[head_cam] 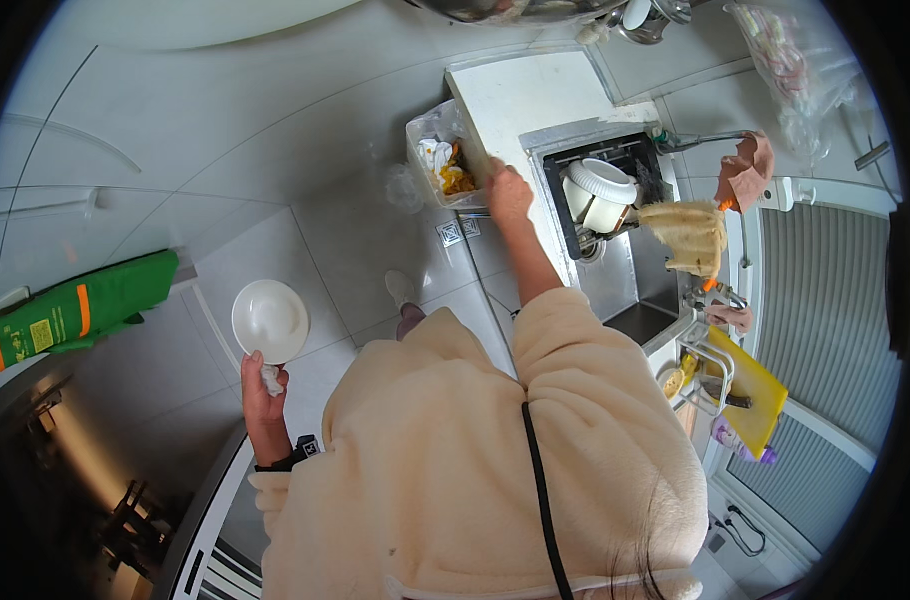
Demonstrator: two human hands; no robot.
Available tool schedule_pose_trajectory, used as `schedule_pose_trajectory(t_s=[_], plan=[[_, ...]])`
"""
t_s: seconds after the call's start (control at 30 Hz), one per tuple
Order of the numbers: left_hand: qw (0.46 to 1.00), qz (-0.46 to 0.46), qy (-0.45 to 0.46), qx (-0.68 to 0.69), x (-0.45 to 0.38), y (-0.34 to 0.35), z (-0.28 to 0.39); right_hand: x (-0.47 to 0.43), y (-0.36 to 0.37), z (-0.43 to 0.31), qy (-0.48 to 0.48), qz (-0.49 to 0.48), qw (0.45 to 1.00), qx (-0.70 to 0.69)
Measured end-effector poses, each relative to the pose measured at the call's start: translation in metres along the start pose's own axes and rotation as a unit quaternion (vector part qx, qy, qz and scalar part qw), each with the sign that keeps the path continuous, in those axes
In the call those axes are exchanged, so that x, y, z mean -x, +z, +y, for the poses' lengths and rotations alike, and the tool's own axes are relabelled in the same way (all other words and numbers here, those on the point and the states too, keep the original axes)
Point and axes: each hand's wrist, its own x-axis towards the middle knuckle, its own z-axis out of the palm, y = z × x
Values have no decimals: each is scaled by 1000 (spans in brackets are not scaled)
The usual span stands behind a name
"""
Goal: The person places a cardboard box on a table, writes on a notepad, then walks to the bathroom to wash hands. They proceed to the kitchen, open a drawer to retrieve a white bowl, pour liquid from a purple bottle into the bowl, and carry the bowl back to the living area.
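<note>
My left hand (265, 396) holds a white bowl (270, 321) by its rim, thumb on the edge, with a crumpled white tissue (272, 380) against the fingers. Farther right, my right hand (509, 196) reaches to the edge of the white counter (530, 97), beside a lined trash bin (417, 161) that has food scraps and tissue in it. The right fingertips are partly hidden, so what they grip cannot be told. In the sink to the right, white bowls (601, 184) stand in a black rack (572, 244).
A faucet (699, 140) with hanging cloths is behind the steel sink (605, 277). A yellow cutting board (759, 394) and a knife stand in a rack at the right. A green bag (87, 307) lies at the left. A clear plastic bag (404, 189) is beside the bin.
</note>
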Motion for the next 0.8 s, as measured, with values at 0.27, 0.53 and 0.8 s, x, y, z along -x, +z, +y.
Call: schedule_pose_trajectory(t_s=[0.27, 0.53, 0.8], plan=[[1000, 13, 9, 20, 1, 3, -4, -13, -21, 21, -33, -162, 974, 157], [1000, 0, -1, 8, -1, 5, -3, -14, -19, 22, -23, -175, 976, 131], [1000, 1, -6, 9, -2, 7, -3, -20, -22, 17, -5, -213, 964, 161]])
